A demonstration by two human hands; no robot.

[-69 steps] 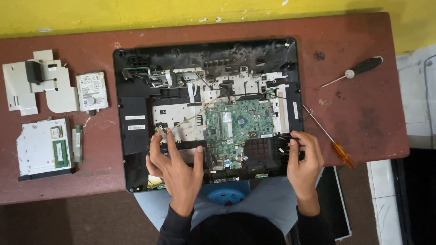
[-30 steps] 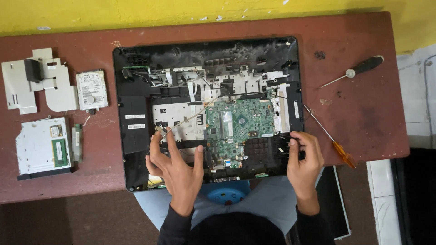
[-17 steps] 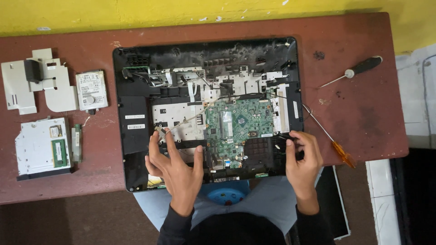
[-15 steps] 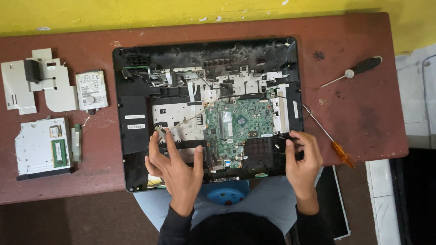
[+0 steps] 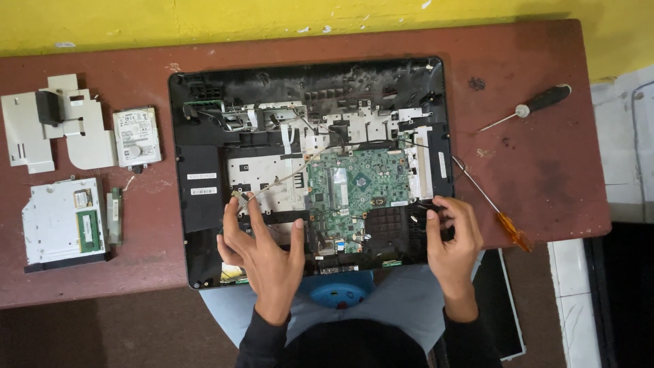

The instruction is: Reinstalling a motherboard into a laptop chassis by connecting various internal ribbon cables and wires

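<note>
An opened black laptop base [image 5: 204, 204] lies on the red-brown table [image 5: 545, 177], its green motherboard [image 5: 357, 184] exposed at the centre. My left hand [image 5: 262, 249] rests flat on the near left part of the base, fingers spread beside the board. My right hand [image 5: 453, 238] sits at the base's near right corner, fingers curled onto the black edge next to the fan grille [image 5: 388, 228]. Neither hand holds a tool.
A black-handled screwdriver [image 5: 528, 105] lies at the right, and an orange-handled screwdriver [image 5: 494, 208] close to my right hand. At the left lie a hard drive [image 5: 136, 136], grey cover plates [image 5: 48, 129], an optical drive [image 5: 61, 221] and a small card [image 5: 113, 217]. A dark panel [image 5: 501, 307] leans under the table's edge.
My right hand's fingers shifted slightly at the base's right corner. My left hand and everything on the table stayed put.
</note>
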